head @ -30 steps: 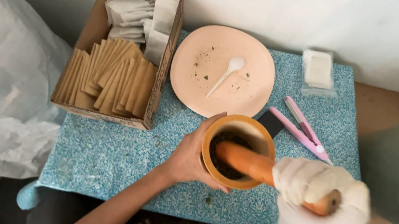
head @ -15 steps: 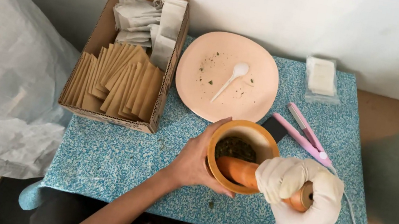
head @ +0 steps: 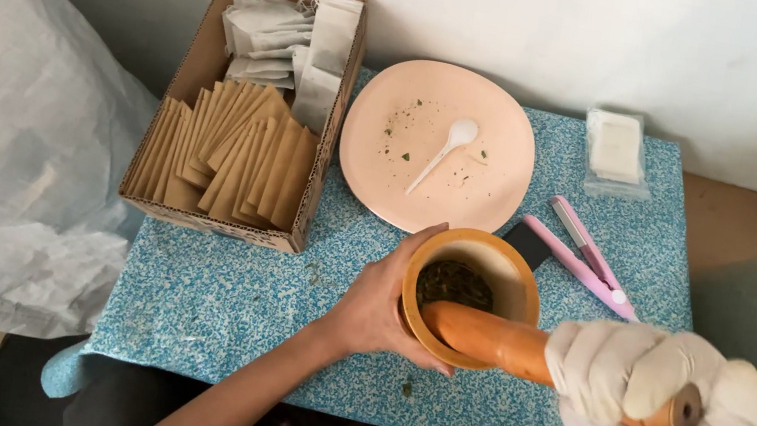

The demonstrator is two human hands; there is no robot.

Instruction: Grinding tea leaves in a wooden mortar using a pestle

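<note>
Left hand: your bare left hand (head: 378, 309) wraps the mortar (head: 472, 294).
Right hand: your gloved right hand (head: 648, 398) grips the pestle (head: 500, 342).
Mortar: holds dark herbs (head: 453, 283).

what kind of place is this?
Probably a home workbench for packing herbal tea by hand: a wooden mortar of dried leaves, a cardboard box of empty tea bags and paper sachets, a small pink sealer.

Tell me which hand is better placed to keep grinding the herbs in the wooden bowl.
Probably the right hand: gloved, it grips the wooden pestle, whose tip sits inside the bowl above the herbs. The left hand is bare and wraps the bowl's side, steadying it.
</note>
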